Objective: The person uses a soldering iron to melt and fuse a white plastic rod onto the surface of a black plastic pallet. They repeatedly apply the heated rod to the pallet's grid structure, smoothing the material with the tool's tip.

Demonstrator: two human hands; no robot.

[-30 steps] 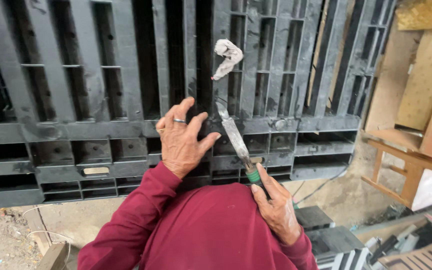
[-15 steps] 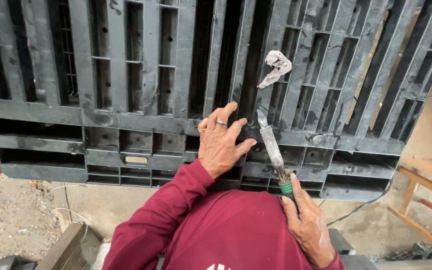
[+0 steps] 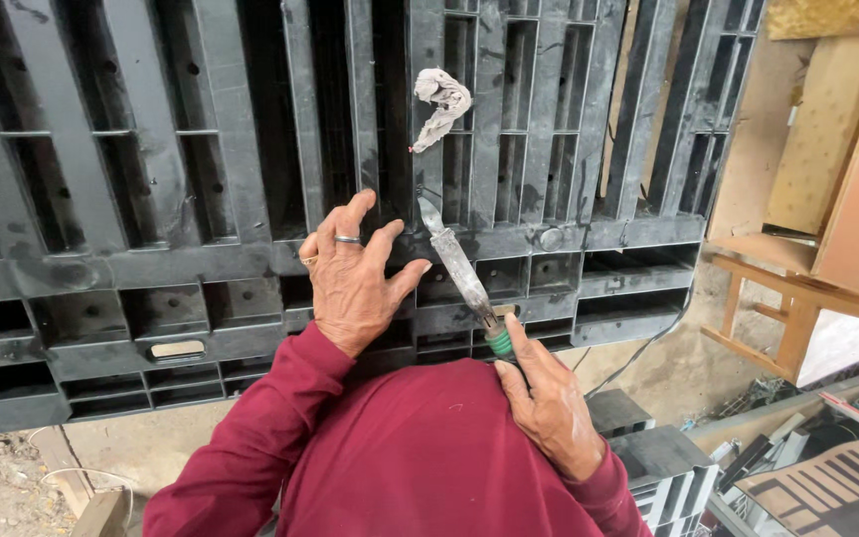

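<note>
Your left hand [image 3: 353, 278] presses flat on the black plastic pallet [image 3: 151, 179]; your right hand [image 3: 549, 403] grips a green-handled knife [image 3: 461, 268], tip touching it.

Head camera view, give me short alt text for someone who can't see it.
A person in a dark red long-sleeved top presses the left hand flat on a large black plastic pallet, while the right hand holds a green-handled knife with its blade tip against the pallet. A crumpled pale rag is stuck in a slot above, and wooden furniture stands at the right.
</note>
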